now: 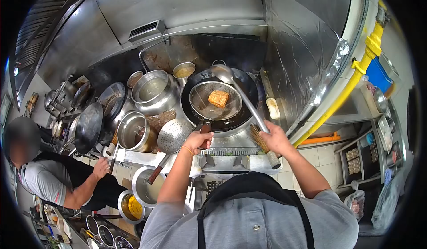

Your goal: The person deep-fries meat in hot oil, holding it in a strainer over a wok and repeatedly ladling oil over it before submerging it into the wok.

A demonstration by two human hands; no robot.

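My left hand (196,142) is closed around the dark wooden handle of a round mesh strainer (200,98), which lies over a black wok (251,86). A golden-brown fried block of food (218,98) rests on the mesh, right of its middle. My right hand (275,140) grips the end of a long metal ladle (250,103). The ladle slants up and left, its bowl above the wok's far part, beyond the food. Left of the strainer lies a perforated skimmer (175,135), close to my left wrist. A bamboo brush (260,138) is beside my right hand.
Metal pots (153,86) and a brown-stained pot (133,131) stand left of the wok. A co-worker (58,178) stands at far left, one hand near a leaning wok (89,129). A yellow pipe (340,95) runs along the right.
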